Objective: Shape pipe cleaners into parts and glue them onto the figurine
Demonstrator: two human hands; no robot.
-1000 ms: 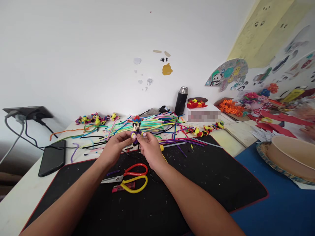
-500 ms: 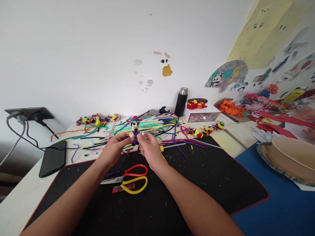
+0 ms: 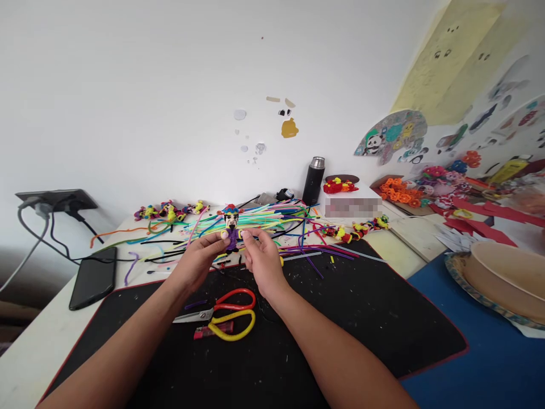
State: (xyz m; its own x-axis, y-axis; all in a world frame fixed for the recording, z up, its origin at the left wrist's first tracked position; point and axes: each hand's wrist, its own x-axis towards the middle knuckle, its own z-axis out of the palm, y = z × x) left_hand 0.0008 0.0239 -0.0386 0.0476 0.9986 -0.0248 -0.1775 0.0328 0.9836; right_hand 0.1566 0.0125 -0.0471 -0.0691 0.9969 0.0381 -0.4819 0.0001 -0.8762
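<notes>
Upright between my hands is a small pipe-cleaner doll (image 3: 231, 234) with a purple body, a black beard and a red and blue hat. My left hand (image 3: 200, 253) pinches its left side between thumb and fingers. On the other side, my right hand (image 3: 263, 258) has thumb and fingertips closed on the doll's yellow-tipped arm. Below them on the black mat lie scissors (image 3: 206, 314) with one red and one yellow handle. A red lighter (image 3: 201, 333) is partly under the yellow handle, and a short purple piece (image 3: 196, 304) rests by the blades.
Loose coloured pipe cleaners (image 3: 272, 215) spread behind the doll. Finished dolls (image 3: 170, 210) lie at the back left, others (image 3: 355, 230) at the right. A phone (image 3: 92, 278) sits left of the mat (image 3: 340, 318). A black flask (image 3: 314, 182) stands by the wall, and a bowl (image 3: 511, 278) at far right.
My right hand has shifted slightly outward from the doll's body to its arm tip. The doll now shows more of its purple front, and its head has tipped up a little.
</notes>
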